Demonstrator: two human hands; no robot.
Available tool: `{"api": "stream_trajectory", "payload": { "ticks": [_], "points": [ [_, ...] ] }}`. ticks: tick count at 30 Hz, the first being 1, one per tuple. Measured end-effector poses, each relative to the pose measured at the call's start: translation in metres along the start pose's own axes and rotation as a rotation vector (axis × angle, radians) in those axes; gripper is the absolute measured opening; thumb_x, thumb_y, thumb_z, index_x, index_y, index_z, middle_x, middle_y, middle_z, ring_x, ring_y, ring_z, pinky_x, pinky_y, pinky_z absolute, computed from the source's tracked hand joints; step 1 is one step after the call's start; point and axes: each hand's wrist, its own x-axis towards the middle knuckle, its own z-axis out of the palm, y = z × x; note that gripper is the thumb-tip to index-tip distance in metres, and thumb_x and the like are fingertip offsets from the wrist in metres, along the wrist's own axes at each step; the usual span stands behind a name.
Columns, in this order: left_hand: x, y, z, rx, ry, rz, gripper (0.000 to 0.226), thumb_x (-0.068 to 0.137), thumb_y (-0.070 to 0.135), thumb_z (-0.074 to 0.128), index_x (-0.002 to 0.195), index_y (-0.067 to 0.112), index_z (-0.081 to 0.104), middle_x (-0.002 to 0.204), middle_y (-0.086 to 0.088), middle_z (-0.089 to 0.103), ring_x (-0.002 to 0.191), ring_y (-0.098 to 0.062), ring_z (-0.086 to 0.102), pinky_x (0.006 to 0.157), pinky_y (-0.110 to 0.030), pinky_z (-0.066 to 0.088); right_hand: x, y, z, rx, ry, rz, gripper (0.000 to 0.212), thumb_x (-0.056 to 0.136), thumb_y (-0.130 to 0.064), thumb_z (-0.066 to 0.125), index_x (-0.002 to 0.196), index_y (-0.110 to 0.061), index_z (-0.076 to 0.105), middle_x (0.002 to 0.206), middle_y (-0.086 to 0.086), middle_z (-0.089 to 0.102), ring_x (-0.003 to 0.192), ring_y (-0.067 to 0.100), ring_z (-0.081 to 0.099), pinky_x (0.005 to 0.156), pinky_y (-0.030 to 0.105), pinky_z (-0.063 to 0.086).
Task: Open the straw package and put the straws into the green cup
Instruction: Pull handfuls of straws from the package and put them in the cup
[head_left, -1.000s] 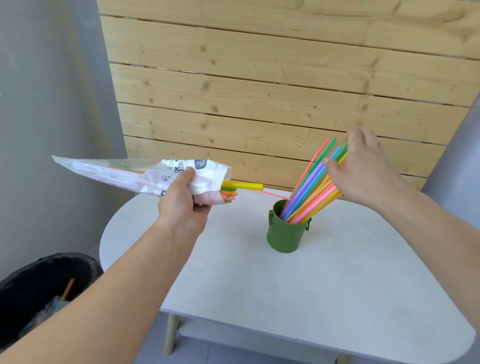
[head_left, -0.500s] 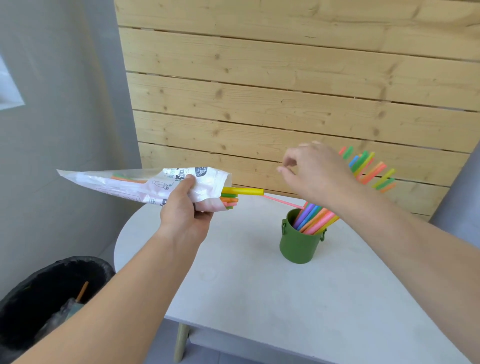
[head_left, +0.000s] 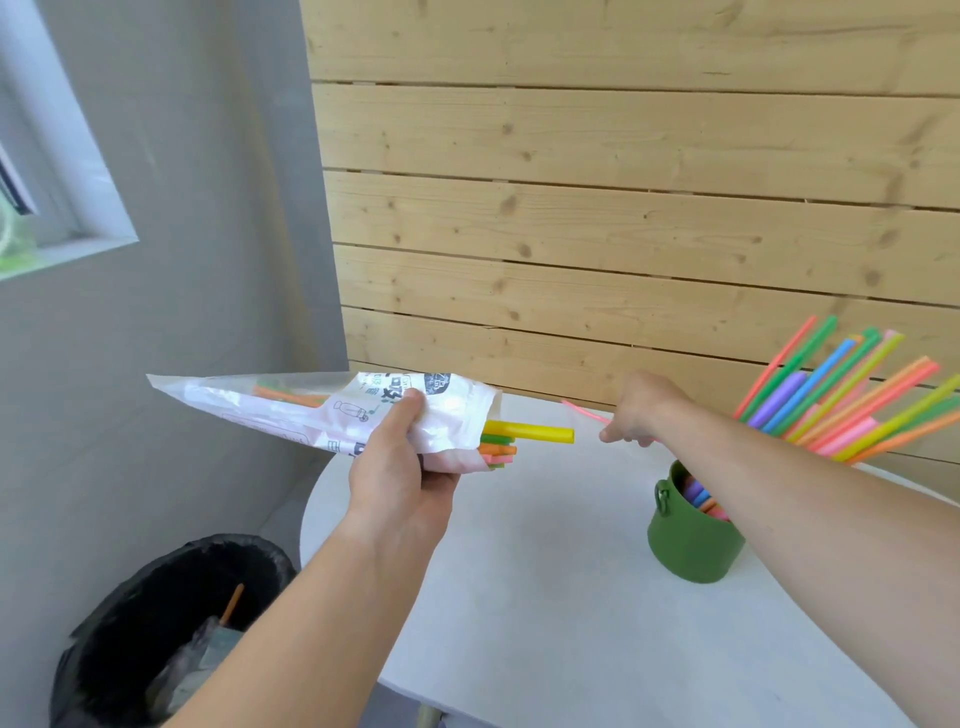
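Straw package (head_left: 332, 410) is being held off the table, well to the left of the green cup (head_left: 685, 545) and above its rim level, mouth pointing toward the cup. Left hand (head_left: 400, 467) is gripping the package near its open end, fingers and thumb curled round the plastic. A yellow straw (head_left: 535, 432) is sticking farthest out of the mouth toward the cup; shorter orange and green straw ends (head_left: 498, 453) are showing just below it, and more are lying deeper in the bag. Right hand (head_left: 636, 410) is hovering above and left of the cup, between cup and package mouth, fingers curled; they appear to be pinching a thin pink straw (head_left: 582, 410), though the contact itself is hard to make out. A large bundle of straws (head_left: 841, 405) is already standing in the cup, fanning up and to the right. Cup is sitting on the white table (head_left: 519, 597); a black bin (head_left: 171, 623) is standing on the floor far left of the cup and lower. Judged risks: the forearm is passing directly over the cup, so a low pull could be tipping it or knocking the bundle out; the nearly level package could be shedding loose straws onto the table or toward the bin.
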Motion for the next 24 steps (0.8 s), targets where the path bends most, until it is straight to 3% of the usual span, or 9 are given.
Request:
{"api": "stream_trajectory", "payload": {
  "ticks": [4, 6, 7, 9, 12, 16, 18, 22, 24],
  "points": [
    [-0.001, 0.002, 0.001, 0.003, -0.024, -0.018, 0.029, 0.105, 0.02, 0.063, 0.125, 0.001, 0.054, 0.141, -0.032, 0.061, 0.087, -0.065, 0.071, 0.056, -0.056, 0.063, -0.009, -0.001, -0.009, 0.186, 0.04, 0.001, 0.018, 0.08, -0.027, 0.078, 0.077, -0.009, 0.078, 0.07, 0.004, 0.077, 0.065, 0.017, 0.071, 0.063, 0.029, 0.056],
    [0.0, 0.001, 0.001, -0.013, -0.006, -0.027, 0.04, 0.104, 0.02, 0.063, 0.137, 0.0, 0.052, 0.144, -0.03, 0.061, 0.109, -0.061, 0.07, 0.074, -0.065, 0.064, -0.017, -0.004, -0.019, 0.459, 0.072, -0.05, 0.015, 0.081, -0.02, 0.079, 0.072, -0.008, 0.078, 0.074, 0.01, 0.079, 0.072, 0.023, 0.074, 0.071, 0.034, 0.058],
    [0.0, 0.001, 0.002, -0.014, -0.004, -0.026, 0.044, 0.104, 0.02, 0.063, 0.142, 0.001, 0.05, 0.146, -0.029, 0.061, 0.119, -0.059, 0.066, 0.077, -0.067, 0.063, -0.024, -0.005, -0.025, 0.635, 0.079, -0.085, 0.015, 0.082, -0.016, 0.08, 0.069, -0.008, 0.076, 0.071, 0.01, 0.078, 0.067, 0.022, 0.073, 0.066, 0.031, 0.059],
    [-0.003, -0.001, 0.005, -0.014, -0.017, -0.013, 0.045, 0.105, 0.019, 0.063, 0.143, 0.0, 0.049, 0.146, -0.029, 0.06, 0.12, -0.063, 0.063, 0.062, -0.065, 0.064, -0.045, -0.007, -0.039, 0.89, 0.083, -0.142, 0.017, 0.082, -0.014, 0.081, 0.068, -0.011, 0.073, 0.063, 0.006, 0.075, 0.053, 0.014, 0.066, 0.05, 0.021, 0.052],
    [-0.009, -0.005, 0.011, -0.013, -0.031, -0.004, 0.043, 0.105, 0.018, 0.063, 0.141, -0.001, 0.049, 0.141, -0.03, 0.062, 0.107, -0.067, 0.067, 0.049, -0.053, 0.062, -0.082, 0.006, -0.062, 1.063, 0.115, -0.183, 0.013, 0.079, -0.024, 0.084, 0.076, -0.013, 0.077, 0.063, -0.004, 0.069, 0.057, 0.013, 0.054, 0.057, 0.025, 0.045],
    [-0.021, -0.015, 0.022, 0.005, -0.078, 0.006, 0.04, 0.106, 0.018, 0.061, 0.139, -0.002, 0.049, 0.128, -0.031, 0.066, 0.059, -0.055, 0.073, 0.047, -0.05, 0.061, -0.134, 0.045, -0.085, 1.214, 0.232, -0.244, 0.015, 0.081, -0.03, 0.082, 0.081, -0.016, 0.078, 0.046, -0.015, 0.053, 0.049, 0.008, 0.043, 0.056, 0.026, 0.036],
    [-0.025, -0.022, 0.026, 0.037, -0.113, -0.001, 0.045, 0.107, 0.02, 0.058, 0.144, -0.003, 0.047, 0.13, -0.032, 0.066, 0.055, -0.053, 0.072, 0.047, -0.048, 0.061, -0.157, 0.065, -0.087, 1.191, 0.349, -0.272, 0.015, 0.086, -0.029, 0.078, 0.077, -0.017, 0.075, 0.048, -0.012, 0.056, 0.045, 0.004, 0.046, 0.054, 0.024, 0.037],
    [-0.03, -0.035, 0.037, 0.072, -0.156, -0.023, 0.046, 0.109, 0.022, 0.055, 0.146, -0.004, 0.046, 0.13, -0.033, 0.065, 0.056, -0.052, 0.073, 0.047, -0.047, 0.061, -0.181, 0.095, -0.08, 0.876, 0.6, -0.23, 0.019, 0.091, -0.026, 0.07, 0.075, -0.016, 0.07, 0.06, -0.008, 0.073, 0.039, -0.004, 0.052, 0.043, 0.012, 0.038],
    [-0.032, -0.04, 0.041, 0.075, -0.165, -0.023, 0.045, 0.109, 0.022, 0.055, 0.144, -0.004, 0.047, 0.125, -0.031, 0.068, 0.058, -0.052, 0.074, 0.047, -0.048, 0.061, -0.183, 0.103, -0.076, 0.777, 0.621, -0.191, 0.023, 0.091, -0.027, 0.067, 0.071, -0.017, 0.069, 0.063, -0.006, 0.075, 0.041, -0.002, 0.053, 0.048, 0.021, 0.041]
  ]
}}
